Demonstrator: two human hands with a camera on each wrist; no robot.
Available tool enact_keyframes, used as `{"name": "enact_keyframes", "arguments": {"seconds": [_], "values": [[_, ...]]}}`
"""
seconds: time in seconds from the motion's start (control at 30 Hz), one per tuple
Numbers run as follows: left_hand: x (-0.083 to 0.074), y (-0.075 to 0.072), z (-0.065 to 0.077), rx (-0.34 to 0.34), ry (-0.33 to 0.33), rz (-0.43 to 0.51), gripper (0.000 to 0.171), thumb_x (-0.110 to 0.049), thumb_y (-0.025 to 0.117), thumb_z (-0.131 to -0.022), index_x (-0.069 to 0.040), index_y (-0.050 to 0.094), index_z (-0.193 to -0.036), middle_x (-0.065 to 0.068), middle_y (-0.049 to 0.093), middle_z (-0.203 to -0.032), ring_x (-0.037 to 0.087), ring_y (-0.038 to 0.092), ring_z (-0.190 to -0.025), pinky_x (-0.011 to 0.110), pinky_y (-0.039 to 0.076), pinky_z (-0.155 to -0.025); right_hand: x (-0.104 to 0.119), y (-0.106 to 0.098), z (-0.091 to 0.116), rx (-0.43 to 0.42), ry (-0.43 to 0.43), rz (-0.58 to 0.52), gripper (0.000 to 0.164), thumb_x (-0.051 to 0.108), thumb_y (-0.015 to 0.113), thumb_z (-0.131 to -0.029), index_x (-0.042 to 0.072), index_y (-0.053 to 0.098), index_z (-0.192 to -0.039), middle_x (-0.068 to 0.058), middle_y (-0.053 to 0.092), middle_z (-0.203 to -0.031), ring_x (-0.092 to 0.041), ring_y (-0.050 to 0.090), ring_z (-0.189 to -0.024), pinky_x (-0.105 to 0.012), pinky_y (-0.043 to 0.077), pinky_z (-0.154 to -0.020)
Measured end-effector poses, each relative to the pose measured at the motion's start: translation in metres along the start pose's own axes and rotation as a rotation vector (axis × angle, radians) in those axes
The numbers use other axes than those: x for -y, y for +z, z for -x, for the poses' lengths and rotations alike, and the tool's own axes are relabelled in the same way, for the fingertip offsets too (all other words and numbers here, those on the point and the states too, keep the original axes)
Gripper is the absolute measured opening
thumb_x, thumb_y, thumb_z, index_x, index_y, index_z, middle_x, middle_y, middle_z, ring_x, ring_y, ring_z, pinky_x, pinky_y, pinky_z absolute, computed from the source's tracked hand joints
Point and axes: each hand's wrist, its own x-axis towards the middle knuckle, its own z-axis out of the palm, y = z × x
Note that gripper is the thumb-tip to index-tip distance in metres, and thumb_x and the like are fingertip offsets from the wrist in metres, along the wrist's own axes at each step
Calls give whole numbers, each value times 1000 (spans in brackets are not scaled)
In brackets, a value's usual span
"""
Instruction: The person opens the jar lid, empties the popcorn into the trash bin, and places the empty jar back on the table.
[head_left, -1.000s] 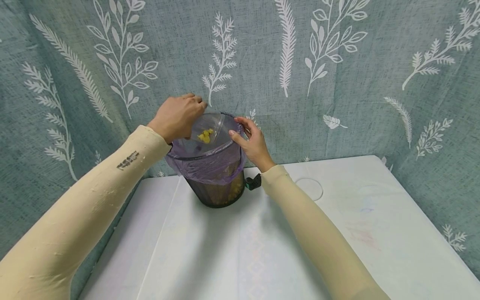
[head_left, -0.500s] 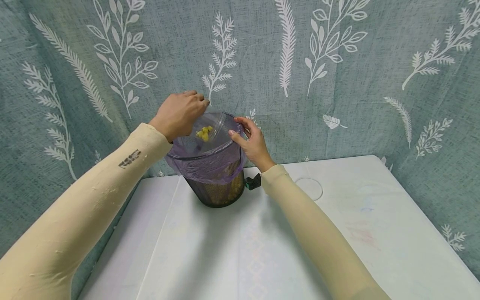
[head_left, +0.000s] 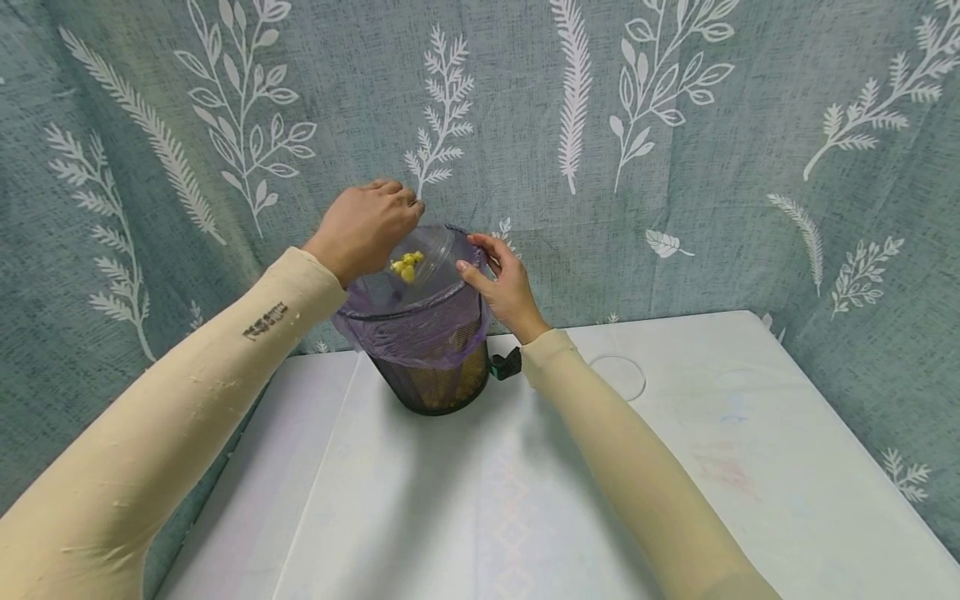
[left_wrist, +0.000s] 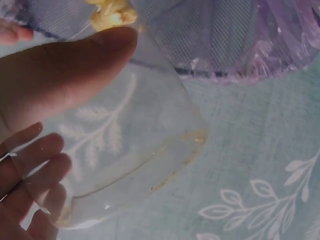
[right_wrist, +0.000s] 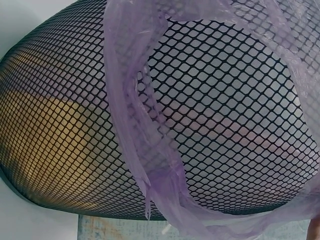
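Note:
A black mesh wastebasket stands on the table, lined with a purple plastic bag folded over its rim. Over its mouth my left hand grips a tilted clear plastic container, thumb on one side and fingers on the other. Several yellow popcorn pieces show at the container's lower end, near my thumb tip in the left wrist view. My right hand holds the basket's right rim, thumb and fingers on the bag edge. Through the mesh, a yellowish mass shows in the basket's lower part.
The white table extends to the front and right. Beside the basket lies a small black object, with a thin white ring farther right. A green leaf-patterned curtain hangs close behind and at both sides.
My left hand has shifted slightly up and right with the clear container, and the popcorn pieces have moved a little with it. My right hand and the wastebasket stay put.

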Motion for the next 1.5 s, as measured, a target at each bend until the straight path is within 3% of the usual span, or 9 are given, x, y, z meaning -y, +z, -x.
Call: {"name": "enact_keyframes", "arguments": {"seconds": [0.27,0.43,0.83,0.97,1.17,1.27,1.5], "values": [[-1,2,1,-12,19,-26,33,9,68,-93,5,68,-126,23,69,-126,40,61,-125,51,48,-109,0,2,0,7,7,5,53,10,68,-104,-3,47,-151,-17,50,-154,-25,42,-149,-25,31,-121],[-3,2,1,7,21,-64,34,6,69,-95,7,66,-129,23,67,-131,40,59,-128,50,46,-112,0,4,0,3,4,14,52,10,67,-104,-3,47,-151,-17,51,-154,-24,42,-149,-24,31,-121],[-3,-1,1,-7,24,-73,36,5,70,-95,7,66,-131,24,65,-134,40,57,-130,48,44,-115,-1,5,-2,11,-10,-10,54,6,65,-104,-8,44,-152,-24,47,-155,-34,38,-151,-40,27,-126],[-2,-1,2,-7,11,-41,38,7,68,-94,8,64,-132,25,65,-134,41,57,-131,50,44,-114,0,6,-2,11,-3,-14,55,3,64,-104,-11,42,-152,-28,44,-156,-38,36,-151,-43,25,-126],[0,-2,5,-9,-26,21,46,11,70,-90,9,60,-135,26,63,-133,44,58,-127,54,50,-107,1,3,-1,4,12,17,52,10,66,-105,-3,47,-151,-19,49,-155,-29,40,-150,-31,29,-123],[0,-3,5,5,-52,59,48,12,70,-89,10,59,-135,27,62,-133,45,58,-126,55,54,-99,1,2,0,6,3,3,53,12,66,-105,-2,47,-152,-18,49,-155,-29,39,-150,-32,29,-124],[6,-6,3,29,-154,208,86,-5,96,-70,10,52,-143,28,56,-141,46,53,-131,62,55,-92,4,1,2,4,10,10,52,11,67,-104,-3,47,-151,-20,49,-155,-28,40,-150,-29,30,-123]]}}
